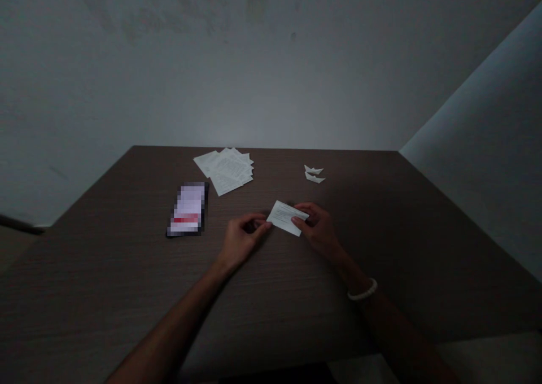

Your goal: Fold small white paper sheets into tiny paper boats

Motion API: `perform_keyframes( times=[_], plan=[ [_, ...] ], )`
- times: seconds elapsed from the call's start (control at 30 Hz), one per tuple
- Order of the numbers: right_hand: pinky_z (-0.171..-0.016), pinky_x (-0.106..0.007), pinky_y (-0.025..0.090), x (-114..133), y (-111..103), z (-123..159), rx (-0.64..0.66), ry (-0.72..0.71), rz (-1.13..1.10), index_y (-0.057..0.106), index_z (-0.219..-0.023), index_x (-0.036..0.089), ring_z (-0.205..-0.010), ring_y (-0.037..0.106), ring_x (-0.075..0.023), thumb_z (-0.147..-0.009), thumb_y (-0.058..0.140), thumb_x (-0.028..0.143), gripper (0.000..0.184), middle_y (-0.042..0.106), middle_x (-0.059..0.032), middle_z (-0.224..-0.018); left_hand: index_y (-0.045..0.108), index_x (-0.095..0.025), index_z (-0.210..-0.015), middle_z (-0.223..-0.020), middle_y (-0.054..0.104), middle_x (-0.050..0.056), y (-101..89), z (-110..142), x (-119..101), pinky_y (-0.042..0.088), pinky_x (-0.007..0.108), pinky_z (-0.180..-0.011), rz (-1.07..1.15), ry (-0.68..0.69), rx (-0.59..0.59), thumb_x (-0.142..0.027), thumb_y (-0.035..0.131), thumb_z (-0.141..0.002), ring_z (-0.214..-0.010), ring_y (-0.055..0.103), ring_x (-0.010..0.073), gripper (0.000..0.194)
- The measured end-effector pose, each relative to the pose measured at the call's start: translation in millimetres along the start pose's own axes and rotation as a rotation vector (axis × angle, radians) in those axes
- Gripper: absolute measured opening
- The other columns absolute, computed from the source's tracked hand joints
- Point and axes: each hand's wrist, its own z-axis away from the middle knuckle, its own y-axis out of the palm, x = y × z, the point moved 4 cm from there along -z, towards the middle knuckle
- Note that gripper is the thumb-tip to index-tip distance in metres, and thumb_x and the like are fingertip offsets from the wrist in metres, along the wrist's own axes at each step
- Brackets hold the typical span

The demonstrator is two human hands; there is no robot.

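Observation:
A small rectangular sheet of printed paper [283, 217] is held tilted just over the table, between my two hands. My left hand [243, 237] pinches its left corner between thumb and fingers. On the other side my right hand [318, 228] grips the right end, thumb on top and fingers behind. Whether the paper is folded, I cannot tell. Beyond my right hand lie two small white folded paper boats [314, 178], one behind the other.
A fanned pile of printed paper sheets [231, 172] lies at the back left of the brown wooden table [127, 293]. Nearer, to the left of my left hand, rests a phone [188, 210] with a blurred lit screen. A pale wall [271, 90] rises behind the table.

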Motion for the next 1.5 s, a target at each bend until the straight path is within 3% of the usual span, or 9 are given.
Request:
perform_keyframes(
  times=[0.1, 0.23, 0.5, 0.63, 0.73, 0.83, 0.97, 1.17, 1.5],
  plan=[
    [-0.065, -0.029, 0.057, 0.0, 3.2, 1.3, -0.008, 0.003, -0.009, 0.062, -0.098, 0.019, -0.080, 0.071, -0.0199, -0.075, 0.071, 0.031, 0.027, 0.072, -0.0063, -0.095, 0.075, -0.015, -0.089, -0.078, 0.074, 0.005, 3.4, 2.2, -5.4, 0.051, 0.027, -0.059, 0.098, -0.046, -0.022, -0.045, 0.070, -0.077, -0.065, 0.065, 0.0172, 0.033],
    [-0.069, -0.029, 0.057, -0.8, 6.1, 3.2, 0.013, -0.001, -0.017, 0.062, -0.098, 0.020, -0.084, 0.071, -0.0202, -0.076, 0.070, 0.030, 0.025, 0.072, -0.0062, -0.096, 0.077, -0.015, -0.086, -0.084, 0.076, 0.007, 7.9, 4.7, -6.9, 0.054, 0.030, -0.068, 0.202, -0.088, -0.032, -0.042, 0.073, -0.074, -0.073, 0.069, 0.0204, 0.030],
    [-0.069, -0.030, 0.056, 2.2, 12.8, 6.4, 0.151, -0.020, -0.011, 0.060, -0.101, 0.019, -0.081, 0.071, -0.0190, -0.074, 0.072, 0.026, 0.030, 0.073, -0.0052, -0.092, 0.076, -0.015, -0.079, -0.078, 0.074, 0.005, 3.8, 1.7, -3.5, 0.050, 0.026, -0.063, 0.179, -0.050, -0.151, -0.040, 0.073, -0.074, -0.067, 0.065, 0.0170, 0.027],
    [-0.073, -0.031, 0.056, 4.7, 13.6, 7.7, 0.213, -0.028, 0.006, 0.061, -0.105, 0.018, -0.085, 0.070, -0.0201, -0.074, 0.072, 0.026, 0.033, 0.073, -0.0069, -0.096, 0.076, -0.014, -0.078, -0.083, 0.074, 0.006, 3.0, 1.0, -4.3, 0.049, 0.025, -0.065, 0.195, -0.023, -0.142, -0.038, 0.074, -0.073, -0.072, 0.065, 0.0165, 0.025],
    [-0.072, -0.031, 0.056, 4.4, 12.6, 8.1, 0.244, -0.022, -0.019, 0.062, -0.107, 0.018, -0.085, 0.070, -0.0201, -0.076, 0.072, 0.030, 0.034, 0.073, -0.0074, -0.097, 0.076, -0.012, -0.080, -0.068, 0.070, 0.005, 4.9, 2.5, -2.5, 0.045, 0.023, -0.054, 0.219, -0.111, -0.075, -0.041, 0.073, -0.073, -0.058, 0.059, 0.0135, 0.030],
    [-0.066, -0.028, 0.055, 4.7, 10.1, 7.5, 0.221, -0.016, -0.017, 0.063, -0.107, 0.018, -0.077, 0.070, -0.0182, -0.079, 0.070, 0.034, 0.033, 0.073, -0.0055, -0.088, 0.075, -0.012, -0.078, -0.057, 0.065, 0.002, 8.7, 5.2, -1.4, 0.040, 0.021, -0.047, 0.245, -0.175, -0.002, -0.043, 0.074, -0.072, -0.049, 0.053, 0.0109, 0.032],
    [-0.064, -0.028, 0.055, 7.2, 8.6, 6.7, 0.174, -0.023, 0.017, 0.063, -0.111, 0.018, -0.073, 0.070, -0.0174, -0.078, 0.070, 0.032, 0.036, 0.073, -0.0034, -0.082, 0.074, -0.012, -0.076, -0.060, 0.067, 0.003, 12.6, 6.6, 0.1, 0.039, 0.020, -0.046, 0.254, -0.167, 0.038, -0.042, 0.075, -0.071, -0.049, 0.052, 0.0100, 0.030],
    [-0.066, -0.029, 0.058, 6.7, 10.5, 6.8, 0.162, -0.010, -0.017, 0.063, -0.112, 0.018, -0.075, 0.071, -0.0184, -0.076, 0.073, 0.031, 0.039, 0.074, -0.0031, -0.080, 0.075, -0.012, -0.079, -0.070, 0.072, 0.005, 10.0, 4.1, 2.7, 0.046, 0.021, -0.054, 0.275, -0.160, -0.051, -0.037, 0.079, -0.068, -0.059, 0.060, 0.0128, 0.028],
    [-0.064, -0.028, 0.058, 6.9, 10.5, 6.5, 0.131, -0.020, -0.002, 0.064, -0.110, 0.018, -0.073, 0.071, -0.0177, -0.076, 0.073, 0.027, 0.037, 0.073, -0.0021, -0.078, 0.076, -0.012, -0.083, -0.070, 0.073, 0.005, 10.3, 4.8, -0.7, 0.048, 0.022, -0.054, 0.286, -0.153, -0.078, -0.035, 0.079, -0.068, -0.058, 0.062, 0.0134, 0.028]
  ],
)
